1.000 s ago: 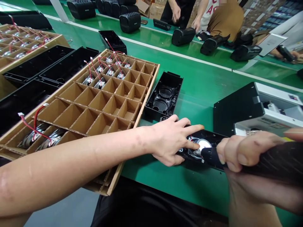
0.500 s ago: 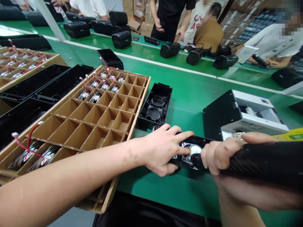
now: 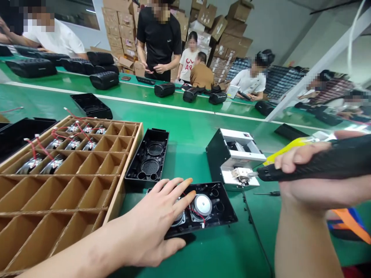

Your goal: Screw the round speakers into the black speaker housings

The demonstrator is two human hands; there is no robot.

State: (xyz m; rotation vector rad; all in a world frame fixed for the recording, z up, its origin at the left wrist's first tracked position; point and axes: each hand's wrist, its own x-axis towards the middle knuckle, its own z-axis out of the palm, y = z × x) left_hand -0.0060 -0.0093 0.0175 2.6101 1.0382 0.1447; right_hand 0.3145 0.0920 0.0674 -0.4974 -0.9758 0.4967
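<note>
My left hand (image 3: 162, 220) lies with fingers spread over the left part of a black speaker housing (image 3: 224, 216). Inside that housing sits a round speaker driver (image 3: 202, 205) with a red wire; a second driver is partly hidden under my fingers. My right hand (image 3: 301, 185) is wrapped round a black electric screwdriver (image 3: 324, 158). Its tip reaches the metal front of a black-and-white screw feeder (image 3: 242, 173). Another black housing (image 3: 149, 158), with two round grilles showing inside, stands behind my left hand.
A divided cardboard tray (image 3: 87, 189) at left holds several speaker drivers with red wires. A yellow object (image 3: 285, 148) and a thin screwdriver (image 3: 268, 193) lie by the feeder. Finished-looking black speakers (image 3: 104, 79) line the far bench, where several people stand or sit.
My right hand has lifted the electric screwdriver off the housing and brought it to the screw feeder. The view has swung right and up. My left hand stays on the housing.
</note>
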